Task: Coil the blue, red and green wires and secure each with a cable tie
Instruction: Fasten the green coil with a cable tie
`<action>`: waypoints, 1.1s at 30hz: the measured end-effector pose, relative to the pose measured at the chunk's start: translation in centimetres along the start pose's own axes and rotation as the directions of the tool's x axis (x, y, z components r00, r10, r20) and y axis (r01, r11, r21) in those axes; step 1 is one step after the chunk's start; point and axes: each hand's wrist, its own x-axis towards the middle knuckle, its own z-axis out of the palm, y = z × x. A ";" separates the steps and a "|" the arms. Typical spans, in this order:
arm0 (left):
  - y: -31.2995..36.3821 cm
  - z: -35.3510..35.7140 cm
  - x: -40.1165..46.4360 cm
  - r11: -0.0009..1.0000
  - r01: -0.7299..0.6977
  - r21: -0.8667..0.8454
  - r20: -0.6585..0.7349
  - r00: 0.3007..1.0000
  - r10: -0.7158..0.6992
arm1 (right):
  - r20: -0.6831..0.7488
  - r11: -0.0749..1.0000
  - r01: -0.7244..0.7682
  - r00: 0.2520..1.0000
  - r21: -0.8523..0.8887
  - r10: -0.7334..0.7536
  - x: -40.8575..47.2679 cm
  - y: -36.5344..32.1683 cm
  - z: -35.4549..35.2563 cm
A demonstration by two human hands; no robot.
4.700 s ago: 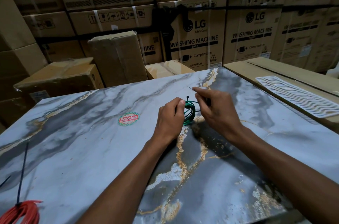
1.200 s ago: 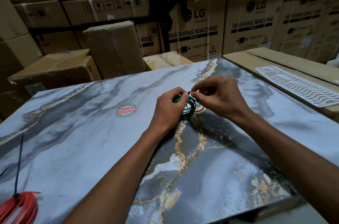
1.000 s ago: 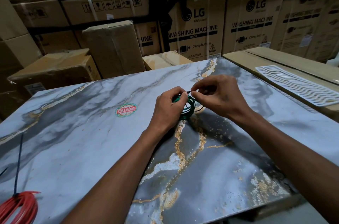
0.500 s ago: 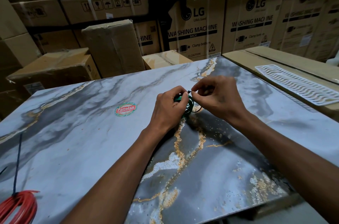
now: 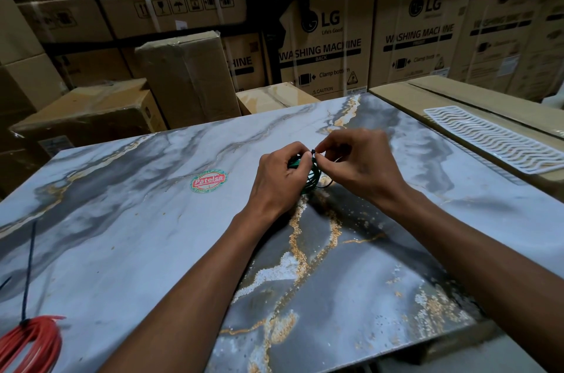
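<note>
Stacked cardboard cartons [image 5: 323, 46] fill the whole background from 9 o'clock over 12 to 3 o'clock; two of them carry the print "LG WASHING MACHINE". In front of them lies a marble-patterned table top [image 5: 128, 250], grey and white with gold veins, which takes most of the view from the centre down to 6 o'clock. At 3 o'clock, just beside the table top, there is a flat brown carton [image 5: 457, 98], and on it rests a white plastic grid with wavy lines [image 5: 494, 140].

Both forearms come in from 6 o'clock and meet slightly above the centre. The left hand [image 5: 274, 180] has its fingers curled around the green wire coil [image 5: 311, 174] and grips it from the 9 o'clock side. The right hand [image 5: 360, 165] is at the 3 o'clock side of the coil; its thumb and forefinger pinch a thin black cable tie [image 5: 314, 153] at the top of the coil, the other fingers are bent. A dark end of the tie shows just under the right hand; where it goes I cannot tell.

At 7 o'clock, in the corner, lies the red wire coil [image 5: 30, 345], bound with a dark cable tie tail [image 5: 29, 266] that points toward 12 o'clock. At 10 o'clock of the hands, a round red and green sticker [image 5: 209, 180] reads "Patelsa".
</note>
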 end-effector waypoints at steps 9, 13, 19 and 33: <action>-0.3 0.0 0.1 0.997 -0.035 0.064 -0.040 0.998 0.037 | 0.043 0.998 -0.049 0.998 0.037 0.047 0.2 0.2 0.0; -0.4 0.0 0.1 0.997 -0.016 0.073 -0.053 0.998 0.020 | 0.062 0.987 -0.122 0.991 0.107 0.116 0.2 0.1 0.0; -0.1 -0.1 0.1 0.992 -0.075 0.106 -0.030 0.996 0.079 | 0.040 0.987 -0.119 0.993 0.112 0.115 0.2 0.3 -0.1; -0.4 -0.2 0.2 0.992 -0.102 0.076 0.003 0.995 0.102 | 0.199 0.750 -0.460 0.887 0.476 0.418 0.5 0.9 -0.1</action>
